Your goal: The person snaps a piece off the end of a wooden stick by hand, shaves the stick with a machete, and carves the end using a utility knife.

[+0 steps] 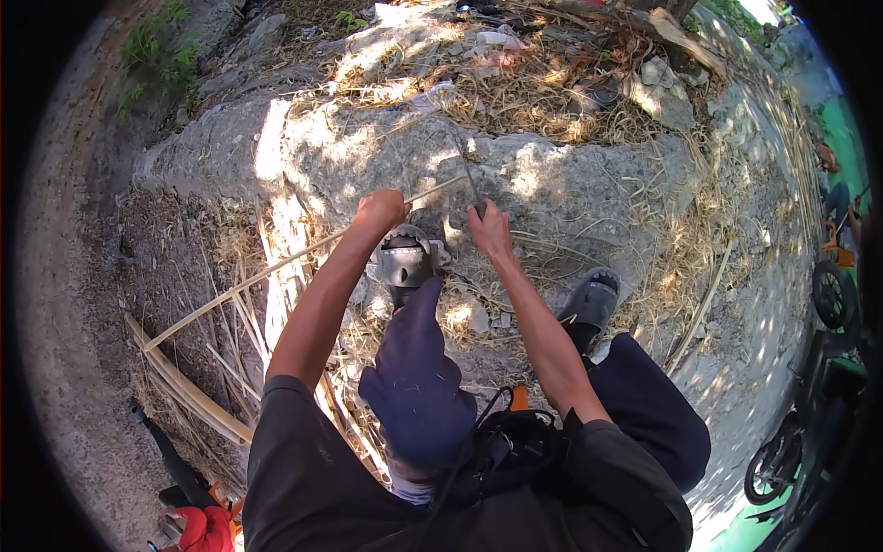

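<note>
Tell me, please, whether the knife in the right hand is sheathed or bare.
Bare: the knife projects forward from the right hand, its thin, dark blade showing with no sheath over it.

The left hand [383, 212] is covering the gripped stretch of a bamboo strip [244, 291], and the right hand [490, 230] is hiding the handle of a knife [468, 167]; the view is not settling whether strip and knife are touching. Beyond the far edge of the rock [589, 179], pale litter [499, 40] is looking too small to identify. At the right edge of the ground [740, 359], a motorcycle [821, 400] is running out of view; toward the near-left corner, a red-clad person [204, 530] is being cut off.
</note>
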### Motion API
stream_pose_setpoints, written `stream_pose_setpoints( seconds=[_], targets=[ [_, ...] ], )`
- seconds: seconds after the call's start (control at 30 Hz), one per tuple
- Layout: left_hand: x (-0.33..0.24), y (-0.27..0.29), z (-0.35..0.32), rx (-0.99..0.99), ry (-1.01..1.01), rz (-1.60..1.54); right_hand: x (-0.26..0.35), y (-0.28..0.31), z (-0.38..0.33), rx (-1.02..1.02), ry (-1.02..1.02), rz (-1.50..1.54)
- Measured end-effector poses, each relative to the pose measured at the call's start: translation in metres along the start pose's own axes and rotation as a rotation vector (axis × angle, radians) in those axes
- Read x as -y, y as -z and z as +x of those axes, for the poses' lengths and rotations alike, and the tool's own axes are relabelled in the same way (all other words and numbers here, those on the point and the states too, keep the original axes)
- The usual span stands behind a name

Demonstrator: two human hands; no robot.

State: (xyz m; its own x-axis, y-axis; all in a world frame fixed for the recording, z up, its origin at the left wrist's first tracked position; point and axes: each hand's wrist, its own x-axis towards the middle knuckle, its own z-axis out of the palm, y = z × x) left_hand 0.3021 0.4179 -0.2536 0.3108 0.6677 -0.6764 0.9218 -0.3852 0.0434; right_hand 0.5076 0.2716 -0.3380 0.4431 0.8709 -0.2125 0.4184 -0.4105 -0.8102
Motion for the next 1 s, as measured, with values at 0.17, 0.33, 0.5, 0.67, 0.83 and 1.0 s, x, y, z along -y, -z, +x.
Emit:
stream_pose_setpoints(
  seconds=[0.17, 0.33, 0.5, 0.67, 0.83, 1.0],
  targets=[
    [0.005, 0.005, 0.003, 0.037, 0.0, -0.028, 0.011, -0.001, 0.001, -0.032, 0.072, 0.132],
    [-0.003, 0.008, 0.006, 0.019, -0.016, 0.029, -0.021, -0.009, 0.012, -0.004, -0.023, 0.002],
    [0.01, 0.01, -0.009, -0.184, -0.136, 0.037, -0.017, -0.015, 0.01, 0.097, -0.095, 0.029],
    [-0.017, 0.033, -0.039, -0.255, -0.17, 0.06, -0.022, 0.001, 0.003, 0.178, -0.175, 0.188],
    [-0.009, 0.047, -0.062, -0.412, -0.237, 0.138, 0.005, 0.022, -0.007, 0.076, 0.053, 0.015],
    [-0.032, 0.071, -0.083, -0.587, -0.381, 0.118, 0.024, 0.059, -0.008, -0.141, 0.237, 0.071]
  ],
)
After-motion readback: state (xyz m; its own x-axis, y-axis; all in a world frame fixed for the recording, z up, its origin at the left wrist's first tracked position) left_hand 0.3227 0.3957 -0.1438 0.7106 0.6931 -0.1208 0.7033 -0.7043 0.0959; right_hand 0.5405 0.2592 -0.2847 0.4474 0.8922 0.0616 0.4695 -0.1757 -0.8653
